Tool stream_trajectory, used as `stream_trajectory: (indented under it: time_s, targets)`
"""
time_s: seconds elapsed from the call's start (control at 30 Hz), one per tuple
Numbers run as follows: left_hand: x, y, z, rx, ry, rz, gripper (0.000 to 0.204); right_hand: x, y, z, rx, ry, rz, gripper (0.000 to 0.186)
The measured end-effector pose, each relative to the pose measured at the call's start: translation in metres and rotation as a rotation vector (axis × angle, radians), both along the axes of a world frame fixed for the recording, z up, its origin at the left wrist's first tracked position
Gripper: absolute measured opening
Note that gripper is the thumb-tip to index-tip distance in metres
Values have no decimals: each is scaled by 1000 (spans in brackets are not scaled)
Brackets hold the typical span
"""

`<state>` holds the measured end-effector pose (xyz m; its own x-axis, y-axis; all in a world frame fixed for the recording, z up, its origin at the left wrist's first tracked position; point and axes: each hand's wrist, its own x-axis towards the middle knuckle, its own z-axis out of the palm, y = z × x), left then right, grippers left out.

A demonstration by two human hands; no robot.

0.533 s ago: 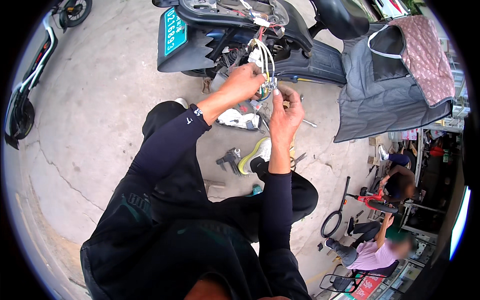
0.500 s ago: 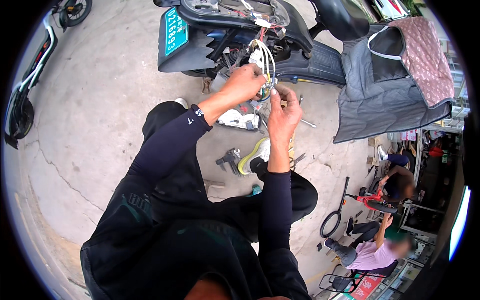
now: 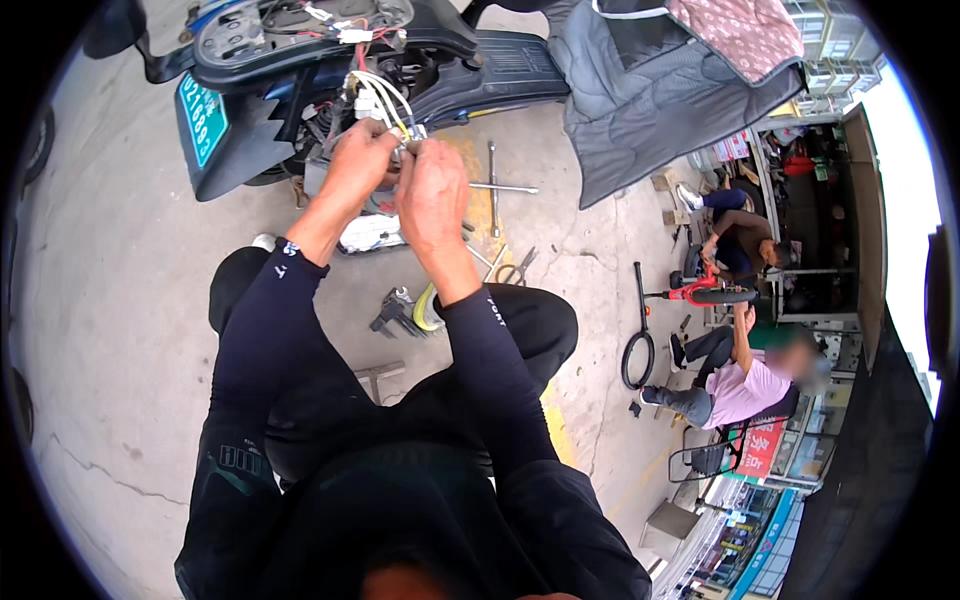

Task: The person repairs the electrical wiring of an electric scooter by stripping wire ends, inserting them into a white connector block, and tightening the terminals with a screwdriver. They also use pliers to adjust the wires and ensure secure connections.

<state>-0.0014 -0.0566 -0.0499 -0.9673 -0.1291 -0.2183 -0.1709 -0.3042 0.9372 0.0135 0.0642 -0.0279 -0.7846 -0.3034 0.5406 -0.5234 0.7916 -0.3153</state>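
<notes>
"How were the hands?"

"Both closed. The left hand (image 3: 362, 165) pinched the wires (image 3: 382, 93) near their lower end, thumb against fingers. The right hand (image 3: 433, 195), just at its 4 o'clock, was curled shut on the same ends; exactly what sat between its fingertips was hidden."

"Which way did the wires point?"

"Their long axis ran from 11 o'clock down to 5, bowed out toward 2. The lower ends pointed at 5, into the fingers; the upper ends went into the scooter (image 3: 455, 92)."

"So where were they?"

"In front of the person, at the scooter's near side, pale strands arching out of its open body. The teal plate (image 3: 203, 120) stood at 9 o'clock from the hands, tilted."

"And on the ground?"

"A cross wrench (image 3: 495, 205) at 4 o'clock, scissors (image 3: 522, 265) past it toward 5."

"Farther off?"

"A grey quilt (image 3: 620, 140) hung at 3. Well away at 4, a red bike (image 3: 690, 292), then a person in pink (image 3: 748, 392), seated."
</notes>
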Motion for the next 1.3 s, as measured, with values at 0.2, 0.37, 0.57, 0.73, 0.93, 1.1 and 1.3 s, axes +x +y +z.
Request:
stream_trajectory:
  time_s: [0.2,0.37,0.57,0.73,0.93,1.1,1.3]
  targets:
    - [-14,-7,-23,14,5,-4,27,-9,-6,0,52,-190,-80,25]
    - [-15,-3,-28,73,10,-22,22,-1,6,16,259,-109,42,36]
    - [-13,-12,-28,25,-1,-34,21,-17,8,10,460,72,151,23]
    - [-10,-18,-26,-26,-23,-60,21,-24,12,13,497,-51,207,26]
    - [-3,-8,-12,36,-22,-73,21,-24,24,10,431,-96,130,25]
    - [-3,-9,-8,53,-15,-25,23,-22,15,23,344,-78,114,15]
    - [-3,-7,-6,-29,-51,-37,25,-23,10,19,85,-350,145,14]
